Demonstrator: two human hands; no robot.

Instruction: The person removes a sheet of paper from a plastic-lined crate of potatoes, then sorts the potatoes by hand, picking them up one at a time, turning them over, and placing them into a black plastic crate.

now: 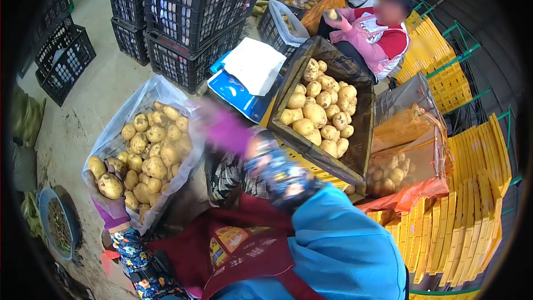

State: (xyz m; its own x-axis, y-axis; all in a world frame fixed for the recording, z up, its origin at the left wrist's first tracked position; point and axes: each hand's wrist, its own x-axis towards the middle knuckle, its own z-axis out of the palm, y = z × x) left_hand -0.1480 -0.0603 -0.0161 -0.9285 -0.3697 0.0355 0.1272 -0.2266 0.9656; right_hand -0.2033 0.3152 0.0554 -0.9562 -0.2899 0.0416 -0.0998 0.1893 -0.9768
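Sitting in the left hand (112,203), a large potato (110,186) lies by the near left corner of the lined crate (100,147); the gloved fingers close around it, though its underside is hidden. The right hand (208,118) is smeared by motion near that crate's right edge, so I cannot tell whether it is open or holding anything. The right forearm (280,169) crosses in front of the body, angled up and left; the left one comes up from the bottom edge. Beyond, a dark crate (312,156) holds more potatoes (315,115), some in shadow.
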